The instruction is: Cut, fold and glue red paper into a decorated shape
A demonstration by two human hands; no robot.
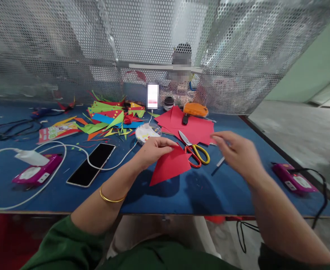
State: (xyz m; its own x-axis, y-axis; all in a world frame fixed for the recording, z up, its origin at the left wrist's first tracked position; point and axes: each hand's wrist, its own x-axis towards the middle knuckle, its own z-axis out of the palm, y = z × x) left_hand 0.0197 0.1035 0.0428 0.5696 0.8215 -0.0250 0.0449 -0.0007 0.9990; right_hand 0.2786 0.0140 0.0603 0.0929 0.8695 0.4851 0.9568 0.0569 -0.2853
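In the middle, the left hand [153,152] pinches one folded red paper piece [172,165]. Right of center, the right hand [236,153] has bent fingers; I cannot tell its grip. One pair of red-and-yellow-handled metal scissors [194,149] lies between them.

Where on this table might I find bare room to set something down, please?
Blue tabletop shows between the right hand and the black-corded purple box; another patch, with tiny specks, lies between the held red piece and the near edge. It is crowded at the scrap pile and around the scissors.
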